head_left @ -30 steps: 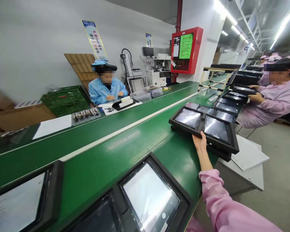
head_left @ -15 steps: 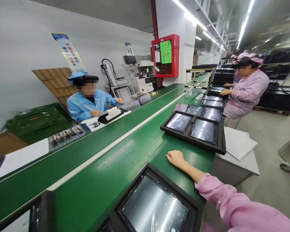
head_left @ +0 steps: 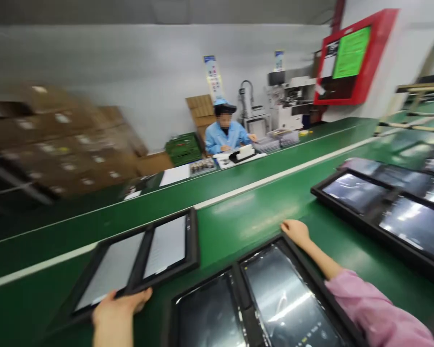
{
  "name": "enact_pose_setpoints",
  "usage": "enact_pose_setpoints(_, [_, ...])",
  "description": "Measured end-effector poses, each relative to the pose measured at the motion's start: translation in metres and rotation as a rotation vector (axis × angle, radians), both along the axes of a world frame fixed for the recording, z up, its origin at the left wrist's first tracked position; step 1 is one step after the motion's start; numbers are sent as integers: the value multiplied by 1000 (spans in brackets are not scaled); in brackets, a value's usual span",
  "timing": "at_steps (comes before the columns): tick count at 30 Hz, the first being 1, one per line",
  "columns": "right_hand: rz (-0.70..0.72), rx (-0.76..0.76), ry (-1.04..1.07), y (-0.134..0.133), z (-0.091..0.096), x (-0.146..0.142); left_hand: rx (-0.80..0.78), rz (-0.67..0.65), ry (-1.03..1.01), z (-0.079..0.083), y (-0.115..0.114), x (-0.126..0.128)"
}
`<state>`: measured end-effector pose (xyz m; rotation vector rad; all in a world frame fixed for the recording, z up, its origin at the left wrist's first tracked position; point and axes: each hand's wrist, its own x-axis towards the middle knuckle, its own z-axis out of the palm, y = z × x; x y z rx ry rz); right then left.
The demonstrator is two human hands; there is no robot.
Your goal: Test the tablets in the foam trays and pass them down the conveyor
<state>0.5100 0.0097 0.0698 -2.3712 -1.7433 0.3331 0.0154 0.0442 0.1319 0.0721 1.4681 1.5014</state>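
Observation:
My left hand (head_left: 121,308) is at the near edge of a black tray (head_left: 193,238) on the left, thumb over the rim and fingers along the side, closed on it. Two tablets with pale, lit screens (head_left: 166,243) lie in that tray. Slightly blurred, my right hand (head_left: 296,233) rests with curled fingers beside the far right corner of a second black tray (head_left: 248,308) in front of me. What those fingers hold, if anything, is hidden. Two dark, glossy tablets (head_left: 287,294) fill this second tray, whose near side is cut off by the frame.
Another black tray (head_left: 350,219) with tablets stands at the right on the green line (head_left: 238,217). Across it sits a co-worker in blue (head_left: 226,135), beside stacked clear trays (head_left: 278,140). Cardboard boxes (head_left: 65,144) are piled at the far left.
My view has swung left. My left hand has come into view at the left tray. My right hand is now closer to the middle tray's corner. The co-worker in pink is out of view.

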Motion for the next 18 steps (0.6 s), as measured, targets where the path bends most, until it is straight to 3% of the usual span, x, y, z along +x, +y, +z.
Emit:
enact_pose_setpoints(3, [48, 5, -35, 8, -1, -6, -99, 113, -150, -6, -3, -20])
enact_pose_setpoints(10, [68, 84, 3, 11, -15, 12, 57, 131, -239, -31, -9, -37])
enact_pose_setpoints(14, [77, 80, 43, 14, -16, 15, 136, 166, -224, -28, -9, -36])
enact_pose_setpoints(18, [14, 54, 116, 16, -12, 18, 187, 218, -232, -16, -7, -25])
